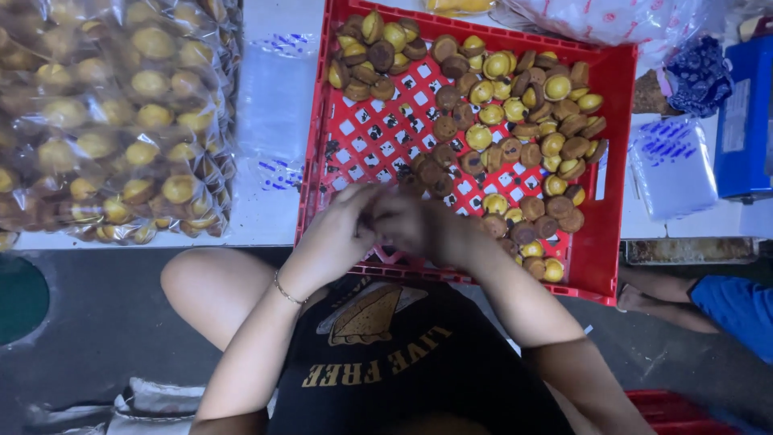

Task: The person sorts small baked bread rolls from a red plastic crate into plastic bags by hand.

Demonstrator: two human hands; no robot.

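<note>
**Hands together at the near edge of the red crate**

My left hand (342,229) and right hand (419,221) meet just below the middle of the frame, fingertips pressed together over the near rim of the red plastic crate (620,161). Both are curled around something small, but the fingers hide it, so I cannot tell what I am grasping (or whether it is a cake at all). The nearest small round cakes (431,173) lie just above my knuckles on the crate's lattice floor.

What could go wrong, as I judge it: the crate's near edge seems to overhang the tabletop (266,217), so leaning my wrists on it could tip it. The cakes look soft and crumbly; a hard pinch could break one, and crumbs already speckle the lattice.

The cakes are domed, some showing glossy yellow tops, others matte brown undersides, heaped mostly in the crate's right half. At the upper left of the frame sit clear, crinkly bags of the same cakes (113,121). Flat empty plastic bags (672,165) lie to the right, beside a blue box (745,121). Another person's arm (676,310) shows at lower right
</note>
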